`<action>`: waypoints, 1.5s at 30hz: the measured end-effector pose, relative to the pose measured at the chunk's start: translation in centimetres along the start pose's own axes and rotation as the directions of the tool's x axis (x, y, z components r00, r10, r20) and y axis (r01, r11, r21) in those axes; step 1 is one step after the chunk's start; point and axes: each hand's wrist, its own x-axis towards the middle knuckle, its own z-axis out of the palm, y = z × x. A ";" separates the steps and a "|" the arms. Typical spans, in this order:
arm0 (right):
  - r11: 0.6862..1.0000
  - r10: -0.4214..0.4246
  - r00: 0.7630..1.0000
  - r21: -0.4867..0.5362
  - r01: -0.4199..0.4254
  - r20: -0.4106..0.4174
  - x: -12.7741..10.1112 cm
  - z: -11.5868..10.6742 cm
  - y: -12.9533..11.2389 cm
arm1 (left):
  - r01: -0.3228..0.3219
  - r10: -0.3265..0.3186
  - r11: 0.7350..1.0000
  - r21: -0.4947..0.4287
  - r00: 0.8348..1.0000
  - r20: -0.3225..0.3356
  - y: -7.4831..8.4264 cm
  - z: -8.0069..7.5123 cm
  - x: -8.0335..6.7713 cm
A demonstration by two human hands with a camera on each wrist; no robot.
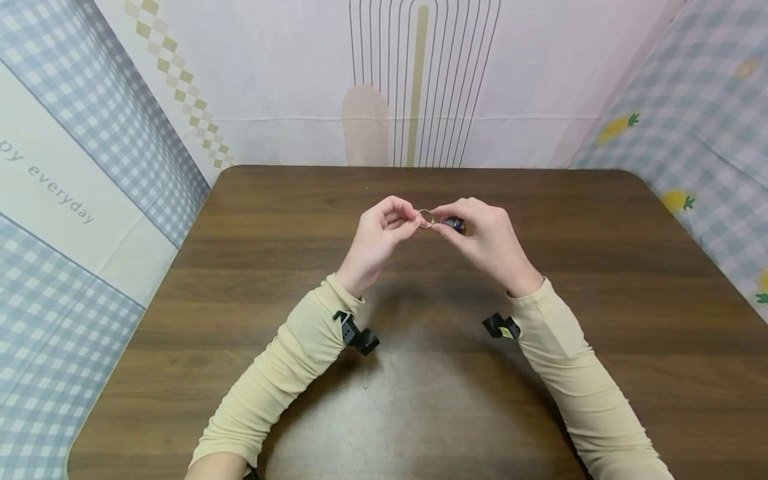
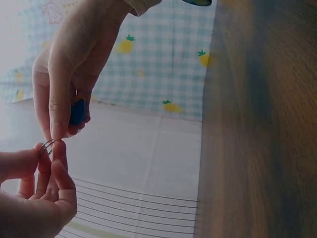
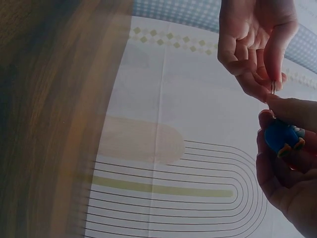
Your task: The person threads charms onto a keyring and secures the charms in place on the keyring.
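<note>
Above the table, both hands hold a keychain made of a metal split ring [image 1: 427, 211] and a small blue figure [image 3: 280, 136] with orange feet. My left hand [image 1: 377, 241] pinches the far side of the ring between thumb and fingertips. On the other side, my right hand [image 1: 489, 235] grips where the ring joins the figure, thumb against finger. The figure hangs beneath the right palm, partly covered by those fingers in the left wrist view. In the right wrist view the ring [image 3: 273, 87] appears edge-on, stretched between the two hands.
A brown wooden table [image 1: 270, 220] lies under both arms. Behind it hangs a pale printed cloth [image 1: 288, 73], with checked cloths [image 1: 702, 107] at the sides. Each sleeved wrist carries a black camera mount [image 1: 358, 335].
</note>
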 end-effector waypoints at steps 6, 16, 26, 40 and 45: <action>1.000 -0.023 1.000 -0.001 0.023 0.009 0.0 0.0 0.1 | -0.002 0.003 0.999 0.038 1.000 -0.017 -0.1 0.0 0.1; 0.999 -0.042 0.999 -0.007 0.042 -0.001 0.0 0.0 0.0 | -0.018 0.019 1.000 0.025 1.000 -0.020 0.2 0.2 -0.1; 0.999 0.043 0.995 -0.001 -0.043 0.087 -0.3 -0.2 -0.1 | 0.047 -0.050 0.996 0.076 0.998 0.033 0.1 -0.2 -0.3; 0.999 -0.043 0.996 -0.003 0.044 0.075 -0.3 -0.3 0.2 | 0.069 -0.077 0.991 0.117 0.995 0.063 0.3 -0.1 -0.2; 0.998 -0.059 0.996 -0.010 0.060 0.070 -0.3 -0.3 0.2 | 0.093 -0.102 0.989 0.116 0.992 0.071 0.2 -0.1 -0.2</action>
